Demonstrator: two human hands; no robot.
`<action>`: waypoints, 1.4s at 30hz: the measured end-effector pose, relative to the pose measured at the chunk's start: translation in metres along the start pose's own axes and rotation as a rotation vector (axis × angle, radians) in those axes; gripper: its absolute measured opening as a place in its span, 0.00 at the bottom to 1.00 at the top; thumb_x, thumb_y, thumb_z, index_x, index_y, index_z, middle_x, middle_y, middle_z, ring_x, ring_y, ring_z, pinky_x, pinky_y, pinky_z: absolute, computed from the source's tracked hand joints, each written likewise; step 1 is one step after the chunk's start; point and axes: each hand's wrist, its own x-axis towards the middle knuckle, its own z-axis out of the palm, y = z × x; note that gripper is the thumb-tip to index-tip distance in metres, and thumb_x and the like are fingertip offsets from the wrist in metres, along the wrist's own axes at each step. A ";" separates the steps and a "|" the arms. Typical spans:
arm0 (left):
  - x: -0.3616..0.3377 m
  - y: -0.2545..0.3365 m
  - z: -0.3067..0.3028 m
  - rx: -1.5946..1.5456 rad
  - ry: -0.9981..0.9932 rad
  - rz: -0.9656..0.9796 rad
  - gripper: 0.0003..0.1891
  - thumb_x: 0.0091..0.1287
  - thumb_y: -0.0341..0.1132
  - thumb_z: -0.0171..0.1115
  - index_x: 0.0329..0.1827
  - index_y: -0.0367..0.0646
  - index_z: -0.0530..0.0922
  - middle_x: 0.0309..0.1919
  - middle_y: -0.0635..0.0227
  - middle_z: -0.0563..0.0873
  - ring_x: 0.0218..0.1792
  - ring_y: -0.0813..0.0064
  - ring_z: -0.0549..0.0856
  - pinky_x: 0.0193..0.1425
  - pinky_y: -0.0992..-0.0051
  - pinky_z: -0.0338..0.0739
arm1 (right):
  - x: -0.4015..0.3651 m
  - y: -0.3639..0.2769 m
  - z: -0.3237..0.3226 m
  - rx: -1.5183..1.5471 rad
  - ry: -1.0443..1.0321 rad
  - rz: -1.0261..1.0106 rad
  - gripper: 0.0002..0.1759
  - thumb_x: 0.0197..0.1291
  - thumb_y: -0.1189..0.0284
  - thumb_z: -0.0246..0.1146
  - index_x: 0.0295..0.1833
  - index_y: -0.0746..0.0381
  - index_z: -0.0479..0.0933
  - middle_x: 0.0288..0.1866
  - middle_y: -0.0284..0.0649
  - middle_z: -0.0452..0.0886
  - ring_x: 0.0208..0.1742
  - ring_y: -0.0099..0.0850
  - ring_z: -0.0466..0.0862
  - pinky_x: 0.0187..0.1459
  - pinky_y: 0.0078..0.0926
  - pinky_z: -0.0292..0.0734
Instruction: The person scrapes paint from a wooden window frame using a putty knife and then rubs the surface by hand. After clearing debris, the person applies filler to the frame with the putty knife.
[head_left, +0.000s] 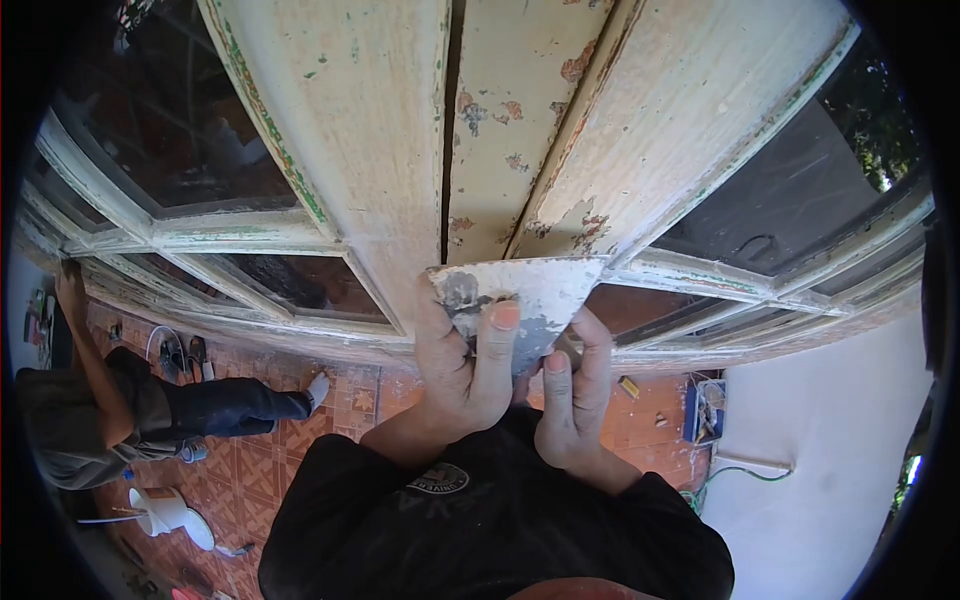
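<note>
A broad putty knife (550,290), its blade smeared with white and grey, is raised in front of my chest. Its wide edge points away from me and overlaps the window frame's centre posts in this view. My left hand (470,365) grips the blade's left side, thumb pressed flat on its face and fingers behind. My right hand (578,390) is closed around the narrow lower end, where the fingers hide most of the handle. Beyond the blade rises a cream wooden post (520,130) with chipped, flaking paint.
Glass panes (180,110) in worn frames flank the posts. At left, a person in dark clothes (150,400) reaches a hand to the frame. A white bucket (160,510) stands on the tiled floor (245,465). At right are a blue crate (705,410), a green hose (745,472) and a white wall (830,430).
</note>
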 end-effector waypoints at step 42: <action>-0.008 -0.036 -0.009 0.141 0.046 0.118 0.20 0.66 0.30 0.53 0.50 0.29 0.53 0.40 0.57 0.70 0.36 0.79 0.73 0.40 0.80 0.70 | 0.031 0.018 -0.004 -0.525 -0.016 -0.447 0.25 0.65 0.79 0.44 0.64 0.82 0.55 0.60 0.65 0.68 0.59 0.48 0.74 0.60 0.34 0.67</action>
